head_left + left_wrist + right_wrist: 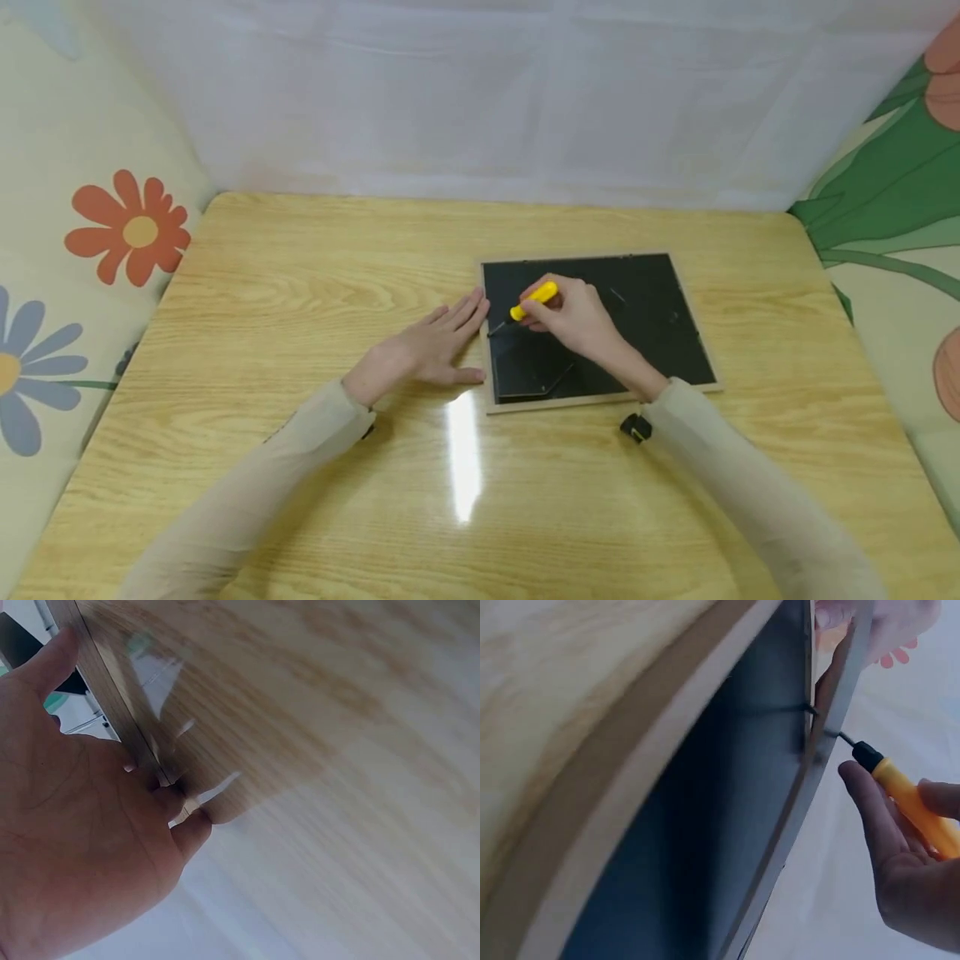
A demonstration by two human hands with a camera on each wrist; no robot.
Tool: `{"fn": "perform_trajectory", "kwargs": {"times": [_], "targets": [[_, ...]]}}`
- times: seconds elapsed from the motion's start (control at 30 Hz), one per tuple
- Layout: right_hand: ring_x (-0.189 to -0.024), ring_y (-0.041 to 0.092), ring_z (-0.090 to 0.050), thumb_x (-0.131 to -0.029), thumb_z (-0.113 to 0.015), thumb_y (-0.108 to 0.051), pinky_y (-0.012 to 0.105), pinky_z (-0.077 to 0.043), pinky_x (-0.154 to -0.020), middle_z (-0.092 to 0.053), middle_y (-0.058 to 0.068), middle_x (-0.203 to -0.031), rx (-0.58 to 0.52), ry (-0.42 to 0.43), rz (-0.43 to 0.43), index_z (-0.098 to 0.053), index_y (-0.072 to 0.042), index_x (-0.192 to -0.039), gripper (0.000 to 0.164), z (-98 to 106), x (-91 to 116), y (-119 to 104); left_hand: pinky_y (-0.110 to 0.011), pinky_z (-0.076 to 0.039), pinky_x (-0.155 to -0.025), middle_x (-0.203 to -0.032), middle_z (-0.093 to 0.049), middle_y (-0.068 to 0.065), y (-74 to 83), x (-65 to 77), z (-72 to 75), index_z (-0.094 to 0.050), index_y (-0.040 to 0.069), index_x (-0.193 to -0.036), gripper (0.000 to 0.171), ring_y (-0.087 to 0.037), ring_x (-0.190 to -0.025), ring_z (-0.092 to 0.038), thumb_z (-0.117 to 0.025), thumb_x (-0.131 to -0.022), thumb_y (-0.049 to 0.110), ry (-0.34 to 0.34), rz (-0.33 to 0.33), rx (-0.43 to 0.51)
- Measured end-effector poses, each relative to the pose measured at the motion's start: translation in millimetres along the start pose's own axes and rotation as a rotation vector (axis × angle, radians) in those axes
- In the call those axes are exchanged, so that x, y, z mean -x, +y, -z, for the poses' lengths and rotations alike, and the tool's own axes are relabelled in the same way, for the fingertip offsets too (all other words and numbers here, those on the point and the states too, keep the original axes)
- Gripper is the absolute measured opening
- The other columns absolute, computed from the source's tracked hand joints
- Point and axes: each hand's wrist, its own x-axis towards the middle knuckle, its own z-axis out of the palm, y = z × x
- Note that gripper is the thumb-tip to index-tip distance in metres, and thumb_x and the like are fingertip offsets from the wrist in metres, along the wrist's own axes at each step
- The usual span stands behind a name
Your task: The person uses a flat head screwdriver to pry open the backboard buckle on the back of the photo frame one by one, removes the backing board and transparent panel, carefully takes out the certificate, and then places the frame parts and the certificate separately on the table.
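Note:
A picture frame lies face down, with a black backing board inside a thin light-wood rim. My right hand grips a screwdriver by its yellow handle, above the board. Its thin dark shaft slants down to the rim's left side, and the tip meets the inner edge there. In the right wrist view, thumb and fingers pinch the yellow handle. Flat on the table, my left hand has its fingers straight and spread, touching the frame's left side. The left wrist view shows that palm against the wooden edge.
The wooden table extends around the frame and reflects a bright strip of light in front of it. A white cloth hangs along the back edge. Side panels with painted flowers flank the table.

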Motion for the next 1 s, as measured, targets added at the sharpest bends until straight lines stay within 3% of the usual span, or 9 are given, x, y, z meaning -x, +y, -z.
{"fn": "perform_trajectory", "kwargs": {"times": [0.3,0.5,0.73,0.87,1.0], "targets": [[-0.073,0.018,-0.07,-0.094,-0.063,-0.009,0.028,-0.058,-0.062,-0.068,0.012,-0.09,0.1,-0.014,0.076,-0.06,-0.002,-0.1,0.009,-12,-2,-15,-0.046,-0.004,-0.117,-0.157,0.022,-0.014,0.7,0.1,0.8,0.01,0.004,-0.152,0.1,-0.026,-0.146,0.006,-0.051,-0.093,0.057,-0.025,0.01,0.01],[-0.06,0.015,-0.063,-0.095,-0.062,-0.013,0.025,-0.052,-0.052,-0.066,0.007,-0.078,0.266,-0.021,0.141,-0.059,-0.004,-0.098,0.01,-25,-8,-31,-0.046,-0.004,-0.117,-0.156,0.024,-0.012,1.0,1.2,2.5,0.012,0.007,-0.152,0.099,-0.026,-0.145,0.007,-0.051,-0.094,0.057,-0.032,0.023,0.015],[-0.051,0.013,-0.055,-0.097,-0.06,-0.018,0.022,-0.046,-0.045,-0.059,0.005,-0.069,0.364,-0.001,0.125,-0.06,-0.003,-0.102,0.015,-39,-12,-43,-0.043,0.001,-0.117,-0.157,0.02,-0.011,1.6,-0.1,2.2,0.005,0.006,-0.153,0.095,-0.024,-0.145,0.013,-0.047,-0.094,0.059,-0.089,0.066,0.011],[-0.052,0.015,-0.06,-0.097,-0.06,-0.02,0.023,-0.049,-0.046,-0.065,0.01,-0.075,0.324,-0.027,0.096,-0.06,-0.002,-0.107,0.02,-37,-14,-42,-0.041,0.003,-0.117,-0.157,0.019,-0.011,1.4,-1.3,1.1,0.005,0.006,-0.153,0.095,-0.022,-0.144,0.015,-0.046,-0.094,0.06,-0.097,0.074,0.005],[-0.067,0.019,-0.07,-0.096,-0.061,-0.02,0.026,-0.056,-0.055,-0.07,0.016,-0.09,0.141,-0.081,0.004,-0.059,0.002,-0.115,0.028,-29,-18,-37,-0.043,0.002,-0.117,-0.157,0.023,-0.011,-0.6,-0.3,0.5,0.01,0.007,-0.152,0.097,-0.023,-0.144,0.014,-0.048,-0.094,0.059,-0.067,0.048,0.038]]}}
